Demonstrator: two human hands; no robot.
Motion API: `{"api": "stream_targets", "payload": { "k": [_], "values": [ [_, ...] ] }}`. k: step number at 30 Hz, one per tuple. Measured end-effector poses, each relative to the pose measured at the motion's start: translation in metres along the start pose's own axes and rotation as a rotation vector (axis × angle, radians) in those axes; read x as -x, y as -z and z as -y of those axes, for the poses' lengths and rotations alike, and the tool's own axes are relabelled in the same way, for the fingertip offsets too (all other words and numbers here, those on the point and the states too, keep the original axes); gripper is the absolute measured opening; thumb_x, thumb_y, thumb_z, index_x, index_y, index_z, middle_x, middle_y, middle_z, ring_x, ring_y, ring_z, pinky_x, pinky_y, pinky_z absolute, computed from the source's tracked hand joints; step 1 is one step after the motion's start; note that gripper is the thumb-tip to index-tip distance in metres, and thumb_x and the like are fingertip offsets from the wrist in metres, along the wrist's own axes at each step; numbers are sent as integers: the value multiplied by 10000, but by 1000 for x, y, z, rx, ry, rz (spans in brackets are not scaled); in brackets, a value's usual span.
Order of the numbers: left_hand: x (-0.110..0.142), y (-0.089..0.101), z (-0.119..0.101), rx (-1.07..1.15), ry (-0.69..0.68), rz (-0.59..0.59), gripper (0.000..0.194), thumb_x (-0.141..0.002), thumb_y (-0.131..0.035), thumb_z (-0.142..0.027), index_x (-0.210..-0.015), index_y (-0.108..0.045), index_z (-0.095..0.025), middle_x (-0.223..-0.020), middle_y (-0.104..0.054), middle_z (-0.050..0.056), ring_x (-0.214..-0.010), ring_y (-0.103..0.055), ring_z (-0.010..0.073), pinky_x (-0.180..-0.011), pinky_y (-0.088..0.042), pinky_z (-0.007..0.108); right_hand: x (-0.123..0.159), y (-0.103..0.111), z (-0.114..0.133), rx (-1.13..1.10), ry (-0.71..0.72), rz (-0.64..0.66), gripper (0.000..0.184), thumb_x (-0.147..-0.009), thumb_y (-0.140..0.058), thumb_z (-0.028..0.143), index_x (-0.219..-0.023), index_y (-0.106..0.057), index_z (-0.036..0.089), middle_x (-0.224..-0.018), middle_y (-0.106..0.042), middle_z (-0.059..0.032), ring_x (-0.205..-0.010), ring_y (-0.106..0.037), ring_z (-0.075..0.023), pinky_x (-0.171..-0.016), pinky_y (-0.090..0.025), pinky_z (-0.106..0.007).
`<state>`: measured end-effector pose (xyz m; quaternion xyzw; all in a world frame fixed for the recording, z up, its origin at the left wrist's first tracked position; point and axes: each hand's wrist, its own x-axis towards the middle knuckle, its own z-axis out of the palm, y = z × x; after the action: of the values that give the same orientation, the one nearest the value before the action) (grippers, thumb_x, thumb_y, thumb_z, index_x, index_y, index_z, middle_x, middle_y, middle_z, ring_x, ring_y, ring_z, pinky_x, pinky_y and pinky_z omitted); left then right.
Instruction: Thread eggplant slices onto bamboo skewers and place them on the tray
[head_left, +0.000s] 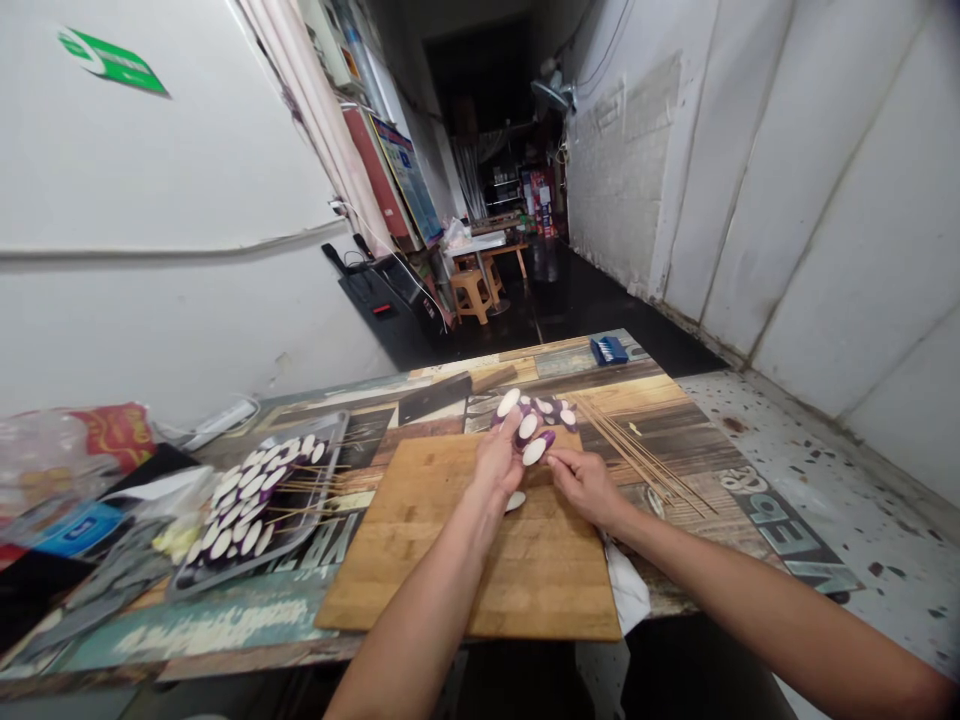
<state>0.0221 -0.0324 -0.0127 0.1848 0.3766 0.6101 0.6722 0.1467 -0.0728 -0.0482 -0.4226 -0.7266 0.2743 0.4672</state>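
Note:
Over the wooden cutting board [420, 540], my left hand [499, 455] is closed around a few white, purple-skinned eggplant slices [534, 450]. My right hand [583, 482] pinches close beside the lowest slice, apparently on the end of a thin bamboo skewer, mostly hidden by the fingers. One loose slice [514, 501] lies on the board below my left hand. More eggplant pieces [559, 412] are heaped at the board's far edge. Several bare bamboo skewers [637, 450] lie fanned out on the table right of the board.
Left of the board, a metal tray [337, 440] holds rows of skewered eggplant slices [244, 495], sticks pointing right. A dark cleaver [435, 398] lies behind the board. A blue box [609, 350] sits at the far table edge. Plastic bags [82, 460] and a grey cloth [112, 580] lie far left.

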Motion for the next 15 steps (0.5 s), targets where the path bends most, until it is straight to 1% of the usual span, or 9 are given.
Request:
{"api": "stream_targets", "payload": {
  "k": [3,5,8,12,15],
  "values": [
    [0,2,-4,20,-38,11,219,-762,-602,-307,-892,-594,-132,-767,-639,49,-662,-621,145,-674,-537,363,0,0,-1,-6,7,6,306,-850,-393,283,-715,-626,138,-549,-507,6,-510,-426,-102,-504,-322,-195],
    [-1,3,-7,24,-92,-14,189,-758,-605,-264,-883,-600,-123,-744,-640,48,-619,-611,138,-649,-535,347,1,0,-2,-14,11,4,303,-850,-395,285,-718,-626,140,-558,-511,5,-517,-430,-104,-509,-325,-196],
    [-2,4,-10,28,-161,-78,114,-731,-616,-166,-822,-611,-98,-723,-644,57,-601,-604,131,-605,-525,291,1,0,-3,-16,7,11,309,-855,-393,294,-745,-636,140,-573,-521,4,-524,-437,-104,-519,-333,-197],
    [-4,5,-13,14,-172,-115,108,-712,-617,-139,-807,-625,-89,-724,-651,67,-603,-608,139,-545,-505,257,1,1,-1,-8,-4,31,309,-854,-402,298,-789,-655,132,-581,-530,4,-515,-434,-100,-510,-329,-197],
    [-7,5,-14,-15,-166,-124,122,-697,-630,-145,-805,-624,-89,-715,-651,65,-595,-605,136,-542,-499,251,0,3,-1,-15,-12,51,309,-852,-406,297,-833,-666,130,-576,-537,4,-508,-443,-102,-501,-333,-198]
  ]
}}
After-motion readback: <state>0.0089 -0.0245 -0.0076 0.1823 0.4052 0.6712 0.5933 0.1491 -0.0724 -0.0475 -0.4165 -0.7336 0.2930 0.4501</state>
